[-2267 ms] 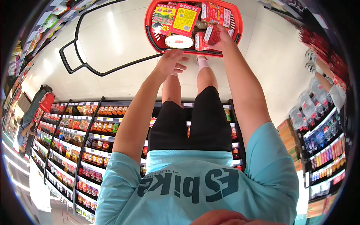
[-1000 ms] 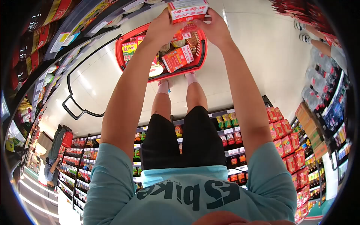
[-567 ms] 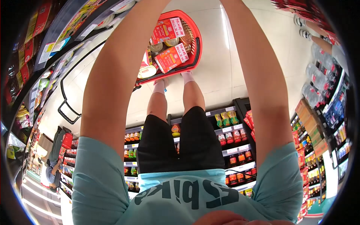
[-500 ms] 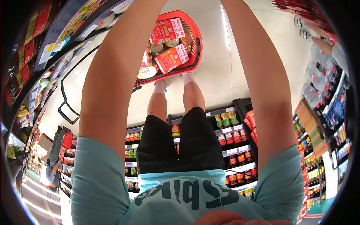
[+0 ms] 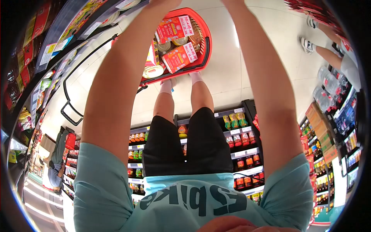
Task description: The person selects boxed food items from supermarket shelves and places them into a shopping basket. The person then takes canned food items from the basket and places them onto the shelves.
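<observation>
In basket, 2 red boxes, long axes pointing up rightward, left hand, right hand, fingers' hold untellable.

Below the left hand and right hand, both cropped, red cartons are held in a shopping basket.

**Supermarket aisle, stocked shelving all around**

Just below the left hand sits a red shopping basket of boxes and tins. Outward of that hand, shelving carries price labels; well outward of the right hand stand bottles.
</observation>
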A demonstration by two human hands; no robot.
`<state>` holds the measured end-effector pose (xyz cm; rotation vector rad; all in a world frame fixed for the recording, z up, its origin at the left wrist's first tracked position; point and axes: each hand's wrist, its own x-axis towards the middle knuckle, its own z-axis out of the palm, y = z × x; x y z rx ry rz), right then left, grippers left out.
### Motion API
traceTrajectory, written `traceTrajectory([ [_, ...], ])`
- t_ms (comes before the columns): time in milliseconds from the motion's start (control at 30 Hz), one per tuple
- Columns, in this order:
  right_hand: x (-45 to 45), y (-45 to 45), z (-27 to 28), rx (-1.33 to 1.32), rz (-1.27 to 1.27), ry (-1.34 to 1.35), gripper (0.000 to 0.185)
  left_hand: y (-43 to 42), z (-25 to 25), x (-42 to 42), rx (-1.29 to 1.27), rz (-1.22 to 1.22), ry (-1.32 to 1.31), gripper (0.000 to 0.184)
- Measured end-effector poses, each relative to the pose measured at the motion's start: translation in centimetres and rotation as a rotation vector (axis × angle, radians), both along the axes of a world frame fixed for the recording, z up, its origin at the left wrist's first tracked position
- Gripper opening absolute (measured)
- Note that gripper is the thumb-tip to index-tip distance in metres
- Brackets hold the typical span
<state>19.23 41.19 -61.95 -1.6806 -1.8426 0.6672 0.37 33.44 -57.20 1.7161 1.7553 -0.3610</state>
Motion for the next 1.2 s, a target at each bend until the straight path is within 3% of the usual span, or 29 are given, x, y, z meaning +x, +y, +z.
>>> traceTrajectory([
  [33,0.4,-2.3,-1.3,-0.002,0.003,0.000,0.041,-2.2,-0.9,-0.3,-0.002,0.003,0.000,0.026],
  [100,1.0,-8.5,-0.4,-0.446,-0.047,0.180,0.039,-6.6,-3.4,-1.0,0.106,0.039,0.101,0.070],
  [133,1.1,-11.8,0.7,-0.605,-0.080,0.262,0.060,-8.9,-4.4,-1.6,0.055,-0.038,0.117,0.079],
  [167,1.0,-14.9,1.1,-0.525,-0.046,0.041,0.065,-10.9,-5.1,-2.0,0.005,-0.115,0.131,0.088],
  [200,1.6,-18.0,0.1,-0.492,-0.015,0.059,0.061,-12.7,-5.8,-2.2,0.007,-0.113,0.129,0.088],
  [267,2.2,-23.4,-1.8,-0.848,-0.108,0.294,0.059,-15.3,-6.8,-2.4,0.104,-0.110,0.175,0.102],
  [300,2.0,-24.5,0.8,-0.919,-0.071,0.250,0.057,-15.7,-7.0,-2.2,0.102,-0.109,0.172,0.102],
  [400,1.9,-30.4,-1.3,-0.989,-0.173,0.380,0.052,-16.0,-6.8,-1.0,0.143,-0.055,0.182,0.107],
  [467,1.4,-32.0,-1.2,-1.077,-0.204,0.438,0.048,-15.7,-5.9,-0.3,-0.003,0.017,0.159,0.108],
  [533,0.1,-32.0,-0.1,-1.254,-0.470,0.695,0.035,-15.4,-4.7,0.3,-0.044,0.014,0.160,0.106],
  [667,-0.9,-29.5,0.1,-1.316,-0.483,0.883,0.036,-16.4,-3.1,2.0,-0.100,0.165,0.074,0.105],
  [733,-1.8,-27.2,1.4,-1.378,-0.672,1.034,0.029,-17.3,-2.9,2.1,-0.139,0.281,-0.046,0.114],
  [767,-1.8,-26.8,1.2,-1.373,-0.667,1.036,0.029,-18.1,-2.7,2.3,-0.132,0.282,-0.046,0.114],
  [833,-1.4,-26.4,0.3,-1.243,-0.548,1.365,0.025,-20.2,-1.8,2.9,-0.005,0.351,-0.121,0.114],
  [867,-1.6,-26.0,0.5,-1.210,-0.475,1.184,0.024,-20.9,-1.3,3.0,0.019,0.425,-0.177,0.116],
  [967,-2.0,-26.2,1.8,-1.134,-0.424,1.233,0.024,-22.5,0.2,3.1,0.132,0.479,-0.231,0.119],
  [1067,-2.6,-26.0,2.9,-1.075,-0.296,1.236,0.025,-22.8,1.8,2.9,0.035,0.609,-0.280,0.126],
  [1200,-3.2,-26.1,3.7,-1.129,-0.340,1.226,0.026,-23.6,1.6,2.8,0.140,0.674,-0.264,0.125],
])
